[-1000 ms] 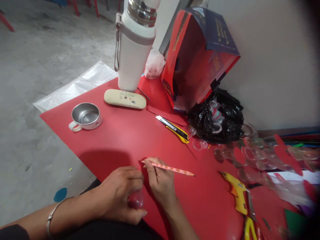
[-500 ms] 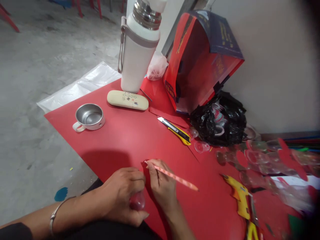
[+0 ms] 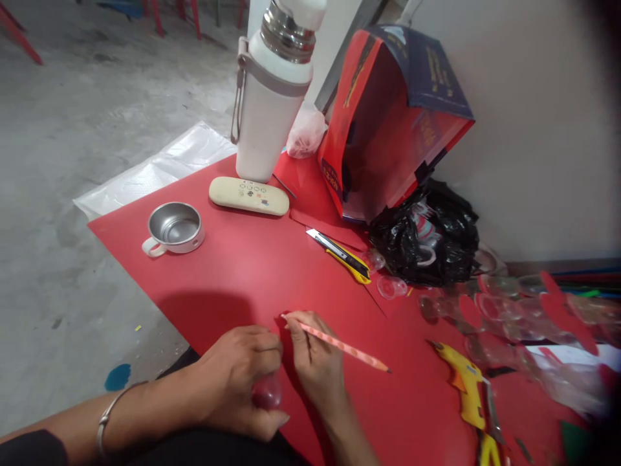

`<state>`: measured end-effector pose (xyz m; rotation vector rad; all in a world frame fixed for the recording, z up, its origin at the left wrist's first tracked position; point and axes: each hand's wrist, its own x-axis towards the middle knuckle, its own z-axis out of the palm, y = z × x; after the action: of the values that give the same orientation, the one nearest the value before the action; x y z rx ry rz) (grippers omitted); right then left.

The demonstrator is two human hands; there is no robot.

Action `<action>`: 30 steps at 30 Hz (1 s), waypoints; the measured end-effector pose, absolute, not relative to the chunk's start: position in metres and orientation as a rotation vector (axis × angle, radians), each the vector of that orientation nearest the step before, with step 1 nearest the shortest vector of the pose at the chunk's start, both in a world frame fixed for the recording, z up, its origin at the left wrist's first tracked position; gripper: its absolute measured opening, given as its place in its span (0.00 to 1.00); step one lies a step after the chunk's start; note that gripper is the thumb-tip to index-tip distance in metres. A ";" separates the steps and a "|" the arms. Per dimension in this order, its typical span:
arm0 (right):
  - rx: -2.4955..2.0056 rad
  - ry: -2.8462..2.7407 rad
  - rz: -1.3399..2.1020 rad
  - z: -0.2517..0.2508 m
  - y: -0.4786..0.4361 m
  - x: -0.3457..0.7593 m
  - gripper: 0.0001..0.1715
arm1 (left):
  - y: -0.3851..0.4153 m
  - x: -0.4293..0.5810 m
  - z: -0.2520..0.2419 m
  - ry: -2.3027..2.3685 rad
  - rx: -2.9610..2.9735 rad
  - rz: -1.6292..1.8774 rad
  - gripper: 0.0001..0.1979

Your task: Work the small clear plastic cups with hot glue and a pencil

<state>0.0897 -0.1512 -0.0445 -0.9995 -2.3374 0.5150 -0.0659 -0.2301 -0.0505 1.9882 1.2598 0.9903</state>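
My left hand (image 3: 242, 382) is wrapped round a small clear plastic cup (image 3: 266, 391), pressed to the red sheet (image 3: 228, 272); the fingers hide much of it. Just to its right, my right hand (image 3: 315, 353) pinches a pink patterned pencil (image 3: 347, 347). One end of the pencil is at my fingertips, close to the red surface and the left hand's fingers. Its other end, tapered, sticks out to the right. Further up lies a yellow box cutter (image 3: 339, 255) with its blade out.
A white thermos (image 3: 272, 116), a cream case (image 3: 249, 196) and a metal-lined cup (image 3: 175, 226) stand at the back left. At right are a yellow glue gun (image 3: 463, 378), several plastic cups (image 3: 499, 304), a black plastic bag (image 3: 451, 226) and a red-and-blue box (image 3: 436, 71).
The pencil's far end has swung slightly right and down as my right hand shifts a little. My left hand keeps its hold on the cup. The view has moved slightly.
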 end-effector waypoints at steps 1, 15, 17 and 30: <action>-0.994 -2.337 0.546 -0.044 -0.152 0.089 0.19 | -0.230 -0.066 -0.051 1.261 1.988 1.002 0.13; -1.010 -2.300 0.505 -0.043 -0.146 0.090 0.19 | -0.230 -0.066 -0.053 1.256 1.995 1.020 0.13; -1.017 -2.282 0.425 -0.043 -0.145 0.089 0.19 | -0.229 -0.066 -0.053 1.249 1.990 1.017 0.13; -1.024 -2.317 0.491 -0.042 -0.149 0.090 0.20 | -0.228 -0.066 -0.053 1.236 1.982 1.032 0.14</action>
<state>0.0896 -0.1493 -0.0424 -1.0236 -2.3174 0.4909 -0.0655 -0.2285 -0.0525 1.9815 1.2361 1.0317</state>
